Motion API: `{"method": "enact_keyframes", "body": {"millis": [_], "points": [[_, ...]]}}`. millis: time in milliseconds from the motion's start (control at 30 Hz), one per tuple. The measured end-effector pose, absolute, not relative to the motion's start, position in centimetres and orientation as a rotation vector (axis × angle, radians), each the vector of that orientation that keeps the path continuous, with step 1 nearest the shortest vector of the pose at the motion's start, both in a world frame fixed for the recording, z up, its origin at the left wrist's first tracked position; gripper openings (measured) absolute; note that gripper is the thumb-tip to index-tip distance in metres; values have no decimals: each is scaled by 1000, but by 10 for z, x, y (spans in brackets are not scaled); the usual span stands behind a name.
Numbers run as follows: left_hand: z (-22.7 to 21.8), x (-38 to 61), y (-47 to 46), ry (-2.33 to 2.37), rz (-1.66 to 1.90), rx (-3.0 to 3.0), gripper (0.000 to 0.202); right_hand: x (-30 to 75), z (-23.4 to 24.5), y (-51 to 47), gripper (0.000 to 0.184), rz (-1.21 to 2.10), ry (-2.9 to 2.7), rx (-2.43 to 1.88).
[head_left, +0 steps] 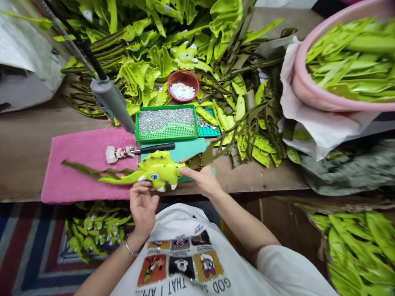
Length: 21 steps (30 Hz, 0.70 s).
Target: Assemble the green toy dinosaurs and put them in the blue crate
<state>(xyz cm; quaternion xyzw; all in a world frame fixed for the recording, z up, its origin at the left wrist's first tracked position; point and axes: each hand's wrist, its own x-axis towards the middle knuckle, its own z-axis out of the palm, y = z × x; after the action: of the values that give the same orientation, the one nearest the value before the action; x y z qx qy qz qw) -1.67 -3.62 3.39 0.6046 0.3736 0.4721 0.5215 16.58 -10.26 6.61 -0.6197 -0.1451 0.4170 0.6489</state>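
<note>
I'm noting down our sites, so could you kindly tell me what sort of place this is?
Probably a small handicraft workshop: a person holds a green toy dinosaur, cut green parts lie heaped on the bench, and a green tray holds tiny silver studs.

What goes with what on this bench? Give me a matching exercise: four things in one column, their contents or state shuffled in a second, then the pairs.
Things:
1. red bowl
2. green tray
3. pink basin
4. green dinosaur

Contents or state:
A. Held between the left hand and right hand
B. Filled with long green pieces
C. Holds white pieces
D. Spread with small silver bits

Pairs: 1-C, 2-D, 3-B, 4-A.
</note>
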Motion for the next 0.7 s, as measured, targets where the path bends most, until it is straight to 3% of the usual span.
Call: {"method": "enact_keyframes", "body": {"millis": [167, 300, 400, 500, 567, 633, 700], "points": [[42, -11, -54, 852, 968, 767, 36, 160, 67, -100, 36, 957, -229, -1359], [33, -5, -56, 819, 829, 737, 38, 153, 61, -102, 35, 954, -164, -1231], [26, 0, -52, 766, 724, 834, 51, 153, 60, -106, 37, 1068, -258, -1193], [28, 4, -41, 722, 675, 854, 43, 174, 62, -121, 40, 1139, -530, -1344], [31, 4, -32, 727, 681, 781, 34, 203, 62, -138, 29, 898, -701, -1700], [34, 2, -22, 729, 692, 724, 32, 235, 61, -156, 17, 431, -734, -2168], [33, -1, -14, 743, 686, 702, 35, 262, 58, -170, 17, 168, -729, -2507]]}}
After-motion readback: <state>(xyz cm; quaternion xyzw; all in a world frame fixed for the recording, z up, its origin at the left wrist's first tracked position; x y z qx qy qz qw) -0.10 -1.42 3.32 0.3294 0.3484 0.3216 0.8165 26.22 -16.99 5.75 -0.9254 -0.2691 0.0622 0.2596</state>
